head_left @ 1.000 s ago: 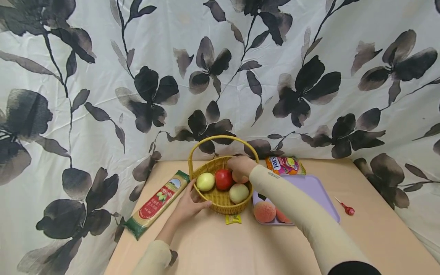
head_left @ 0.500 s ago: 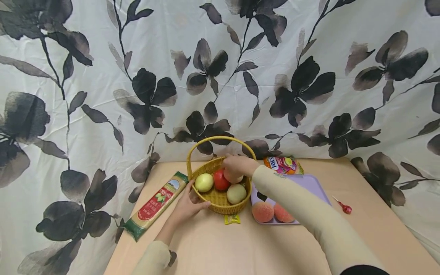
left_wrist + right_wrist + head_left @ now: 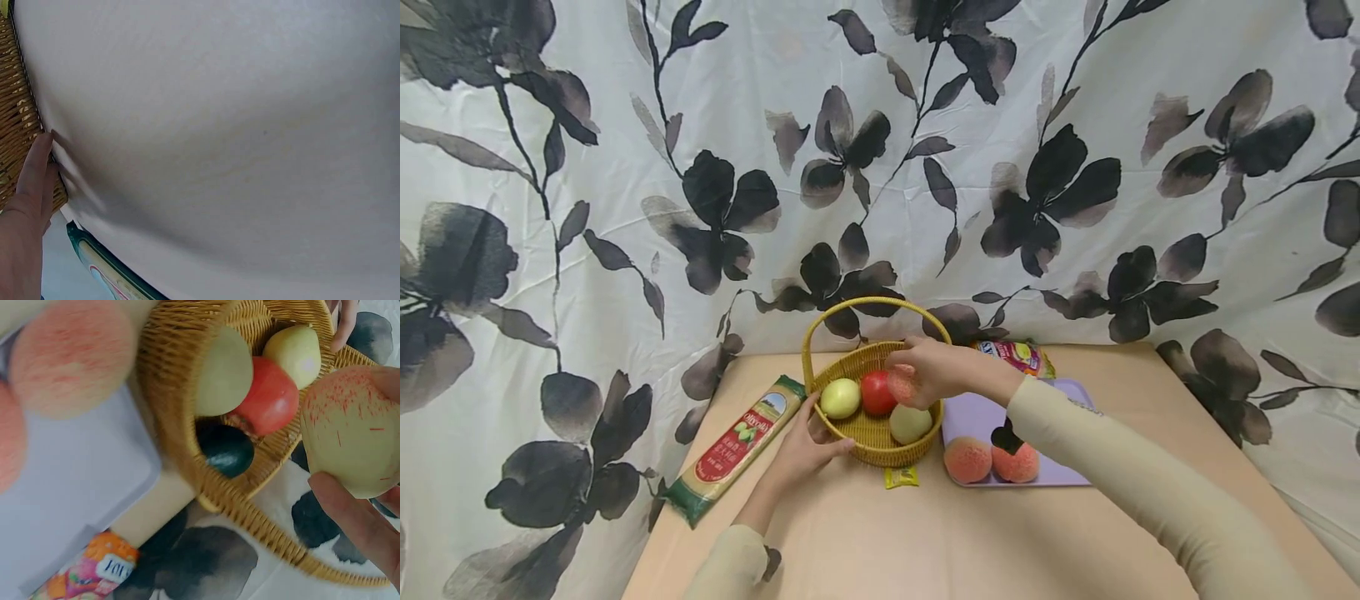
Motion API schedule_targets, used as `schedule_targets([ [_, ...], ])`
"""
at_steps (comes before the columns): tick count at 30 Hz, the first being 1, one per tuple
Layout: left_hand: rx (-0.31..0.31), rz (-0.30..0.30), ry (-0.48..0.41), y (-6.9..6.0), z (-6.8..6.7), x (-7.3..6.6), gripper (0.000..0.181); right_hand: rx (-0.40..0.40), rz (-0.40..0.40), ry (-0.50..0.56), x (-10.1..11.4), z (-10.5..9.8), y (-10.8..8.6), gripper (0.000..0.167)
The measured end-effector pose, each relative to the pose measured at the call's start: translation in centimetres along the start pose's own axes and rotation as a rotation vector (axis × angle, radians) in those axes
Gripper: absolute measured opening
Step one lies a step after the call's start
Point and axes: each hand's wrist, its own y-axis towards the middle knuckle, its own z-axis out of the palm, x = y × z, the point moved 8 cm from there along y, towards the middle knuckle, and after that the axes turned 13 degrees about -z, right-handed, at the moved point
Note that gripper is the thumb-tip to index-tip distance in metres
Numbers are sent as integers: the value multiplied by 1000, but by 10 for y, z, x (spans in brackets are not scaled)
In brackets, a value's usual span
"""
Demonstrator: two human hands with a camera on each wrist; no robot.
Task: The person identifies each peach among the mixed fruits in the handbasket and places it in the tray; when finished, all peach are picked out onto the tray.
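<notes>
A yellow wicker basket (image 3: 874, 452) with a tall handle stands mid-table. Inside it lie a pale yellow-green fruit (image 3: 841, 398), a red round fruit (image 3: 876, 393), a pale green round fruit (image 3: 910, 425) and a dark green fruit (image 3: 226, 451), which only the right wrist view shows. My left hand (image 3: 802, 454) holds the basket's left side, thumb along the front; the left wrist view shows fingers (image 3: 34, 165) against the weave. Over the basket's right part, my right hand (image 3: 942, 373) grips a peach (image 3: 351, 431), yellowish with red streaks, between thumb and fingers.
Right of the basket lies a purple tray (image 3: 973, 412) with two pink peaches (image 3: 967, 460) at its front. Behind it is a colourful candy bag (image 3: 1021, 357). A pasta packet (image 3: 737, 450) lies left, a small yellow packet (image 3: 901, 477) in front. A floral curtain (image 3: 880, 167) hangs behind.
My right hand has turned, its forearm swinging right, and the peach in it shows more clearly. The sleeve now covers the lollipop. My left hand stays on the basket; the view has shifted slightly.
</notes>
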Motion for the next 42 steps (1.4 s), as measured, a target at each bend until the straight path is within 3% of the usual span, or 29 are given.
schedule_targets([
  [8, 15, -23, -19, 1, -1, 1, 118, -58, 18, 38, -6, -3, -65, 54],
  [13, 24, -13, -14, -1, 0, 0, 117, -111, 102, 32, -25, -2, -110, 54],
  [19, 8, -15, 0, 0, -1, 3, 118, -126, 244, 64, -59, 15, -164, 56],
  [24, 15, -10, -8, 0, 0, 3, 120, -161, 278, 78, -75, 35, -199, 62],
  [33, 16, -8, -4, 1, 1, 2, 121, -178, 306, 85, -94, 71, -231, 59],
  [38, 22, 9, 2, 0, 0, -1, 121, -135, 345, 172, -95, 90, -237, 60],
  [42, 28, 22, 0, 0, 1, -2, 119, -125, 330, 184, -92, 98, -237, 64],
])
